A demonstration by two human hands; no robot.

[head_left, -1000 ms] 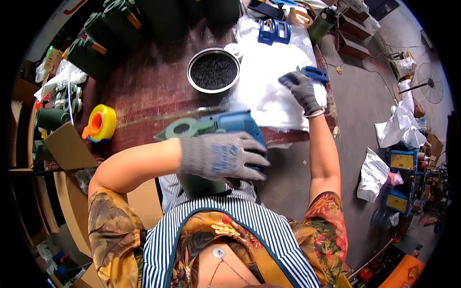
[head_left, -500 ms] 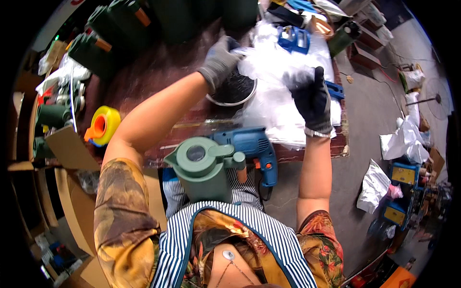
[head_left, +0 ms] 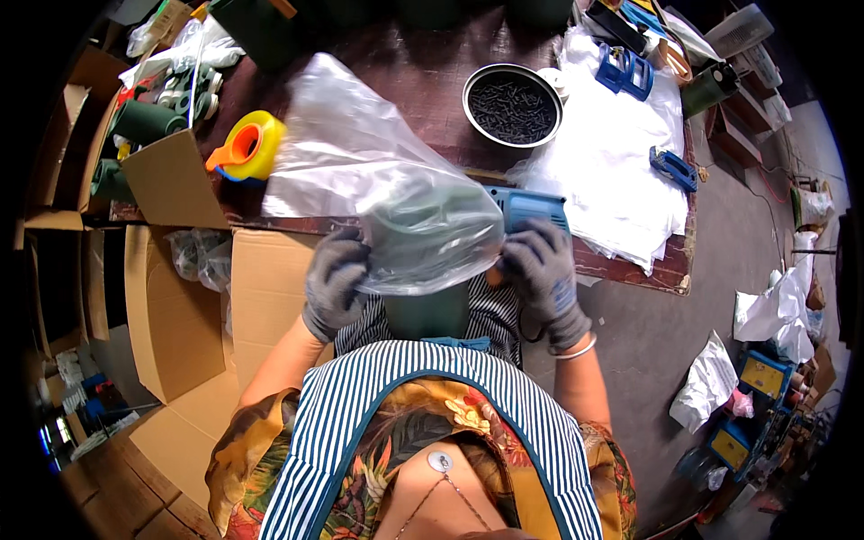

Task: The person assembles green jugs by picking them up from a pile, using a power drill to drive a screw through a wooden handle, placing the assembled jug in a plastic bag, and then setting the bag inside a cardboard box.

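Observation:
A clear plastic bag (head_left: 351, 144) is drawn over the top of a dark green lidded jug (head_left: 430, 311), which stands upright against my lap. Through the film the lid shows faintly, while the lower body is uncovered. My left hand (head_left: 337, 281), in a grey glove, has its fingers curled at the bag's left edge. On the other side my gloved right hand (head_left: 545, 274) pinches the bag's right edge, beside the jug's handle. Behind that hand lies a blue power drill (head_left: 529, 207), partly hidden, at the table's front edge.
A round bowl of black screws (head_left: 513, 106) sits on the dark red table (head_left: 432, 63). To its right lie stacked plastic bags (head_left: 621, 171) with a blue clamp-like tool (head_left: 673, 169) on them. Yellow tape (head_left: 256, 148) is at left, near open cardboard boxes (head_left: 184, 315).
Both hands have come back from above the bag stack toward my lap. The plastic bag has come with them and now covers the jug's top. My view has shifted.

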